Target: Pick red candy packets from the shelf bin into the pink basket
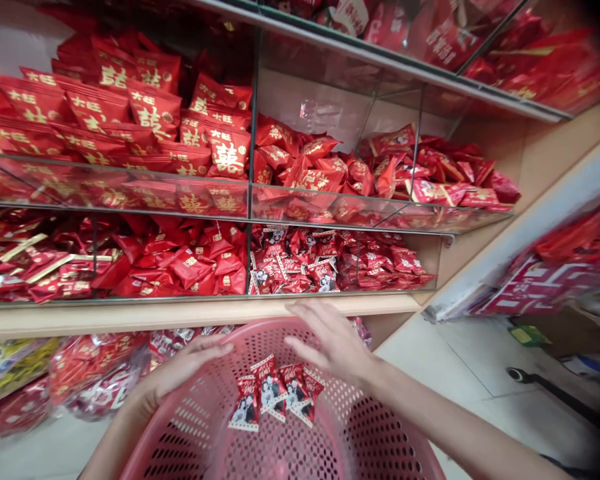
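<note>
Two hands: our left hand (190, 363) and our right hand (330, 343) are both open, fingers spread, holding nothing. They float over the basket with palms down.
Thing: a few small red sweet packets with little photos on them (275, 397) lie in a bunch.
Where it is: on the bottom of the round pink plastic basket with many holes (200, 427), toward its far side, right in front of us.
Which way from the hands: the packets lie just below and between our two hands, a bit closer to us than our fingertips. We see no touch.
Long way: the bunch spreads from left to right like a fan. Each packet points its long side away from us, a little tilted.
Nearer hand: both are near. Our right hand hangs over the right end of the bunch, and our left hand is just beside the left end. The right one looks a tiny bit nearer.
Behind the basket: a pale wooden shelf edge (180, 313), and above it a glass-fronted bin of photo packets (290, 263), just past our right fingertips.
Around: glass bins of red and gold packets (145, 113) fill the shelves above.
</note>
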{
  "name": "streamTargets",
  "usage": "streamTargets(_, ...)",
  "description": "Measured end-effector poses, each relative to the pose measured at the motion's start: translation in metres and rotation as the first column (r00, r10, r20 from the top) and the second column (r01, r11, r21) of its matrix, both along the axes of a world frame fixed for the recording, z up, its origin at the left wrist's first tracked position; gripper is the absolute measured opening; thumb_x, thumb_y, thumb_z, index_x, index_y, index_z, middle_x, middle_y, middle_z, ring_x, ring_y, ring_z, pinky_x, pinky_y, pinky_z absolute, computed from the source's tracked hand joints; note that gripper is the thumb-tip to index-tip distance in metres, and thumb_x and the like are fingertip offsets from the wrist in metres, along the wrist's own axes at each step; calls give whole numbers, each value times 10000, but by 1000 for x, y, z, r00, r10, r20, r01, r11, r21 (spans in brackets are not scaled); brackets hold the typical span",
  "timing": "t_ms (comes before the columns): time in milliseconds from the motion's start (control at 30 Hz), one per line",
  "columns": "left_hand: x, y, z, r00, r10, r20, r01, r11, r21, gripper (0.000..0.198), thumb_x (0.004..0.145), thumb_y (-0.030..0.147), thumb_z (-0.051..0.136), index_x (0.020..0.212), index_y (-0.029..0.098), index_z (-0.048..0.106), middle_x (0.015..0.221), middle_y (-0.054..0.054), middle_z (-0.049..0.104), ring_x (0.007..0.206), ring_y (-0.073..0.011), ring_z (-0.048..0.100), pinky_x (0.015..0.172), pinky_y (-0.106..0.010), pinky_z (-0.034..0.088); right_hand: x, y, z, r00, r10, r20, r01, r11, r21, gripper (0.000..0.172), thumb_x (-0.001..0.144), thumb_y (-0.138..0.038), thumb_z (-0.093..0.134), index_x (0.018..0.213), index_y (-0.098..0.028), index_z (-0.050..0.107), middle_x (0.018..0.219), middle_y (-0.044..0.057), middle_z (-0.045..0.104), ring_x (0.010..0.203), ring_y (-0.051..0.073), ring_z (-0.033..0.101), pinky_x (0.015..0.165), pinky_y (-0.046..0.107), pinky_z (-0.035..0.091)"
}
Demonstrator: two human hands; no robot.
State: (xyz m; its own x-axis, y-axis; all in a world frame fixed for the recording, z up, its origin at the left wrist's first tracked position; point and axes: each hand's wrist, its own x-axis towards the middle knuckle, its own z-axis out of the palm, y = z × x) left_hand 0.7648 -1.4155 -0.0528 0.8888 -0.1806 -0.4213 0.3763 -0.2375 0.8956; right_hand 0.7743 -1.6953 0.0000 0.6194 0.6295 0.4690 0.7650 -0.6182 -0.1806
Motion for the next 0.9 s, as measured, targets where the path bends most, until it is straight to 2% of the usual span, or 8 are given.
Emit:
streamTargets(100,3,2,-4,999,21,37,-23,997,69,512,626,518,696,1041,219,702,1189,-53,651,1206,-297,510,1049,-388,364,30,-21,22,986,-145,85,136,985,106,297,913,-279,431,1176,-171,517,1094,106,612,1012,203,569,852,346,460)
streamTargets(200,5,4,-7,997,13,81,-24,991,133,528,599,543,694,1016,218,711,1207,-66,639,1243,-314,469,1075,-410,325,55,-35,38,919,-394,-22,394,912,112,269,893,-244,439,1137,-170,521,925,63,662,798,187,620,682,288,457)
streamTargets(267,5,4,-9,996,22,87,-35,988,149,531,599,548,689,1017,221,708,1216,-71,633,1237,-312,476,1070,-415,333,65,-39,45,869,-492,-62,495,866,71,280,884,-227,432,1152,-184,503,891,44,672,710,178,622,626,271,425)
streamTargets(400,5,6,-12,994,78,73,-89,982,166,593,575,538,703,1044,176,687,1233,-107,618,1225,-301,490,1055,-407,356,72,-31,53,835,-550,-19,550,835,6,253,884,-205,405,1118,-203,500,1018,68,656,827,189,640,691,265,407)
streamTargets(500,5,7,-14,994,85,75,-97,981,171,626,581,534,699,1075,150,670,1248,-123,604,1227,-290,489,1058,-391,355,70,-21,56,769,-639,-11,636,767,-83,202,890,-283,410,1043,-184,498,979,97,663,847,228,647,671,280,403)
streamTargets(633,6,7,-13,994,58,95,-74,982,172,553,597,535,694,1035,198,697,1227,-94,624,1221,-300,495,1055,-402,358,65,-11,55,663,-748,-21,726,650,-227,418,855,-483,456,1098,-144,434,887,145,673,813,299,655,617,315,403)
streamTargets(700,5,5,-9,995,33,96,-49,985,164,533,595,538,694,1019,216,707,1218,-78,632,1229,-302,488,1057,-399,357,63,-9,53,649,-760,-40,725,633,-272,504,833,-523,478,1145,-136,397,882,156,673,823,316,656,615,323,408)
streamTargets(900,0,-1,3,999,34,38,-39,992,122,550,626,542,677,1064,211,690,1221,-67,629,1208,-290,511,1015,-376,407,64,-7,45,628,-774,-85,719,618,-319,582,810,-502,525,1216,-125,349,916,177,672,858,326,657,634,341,431)
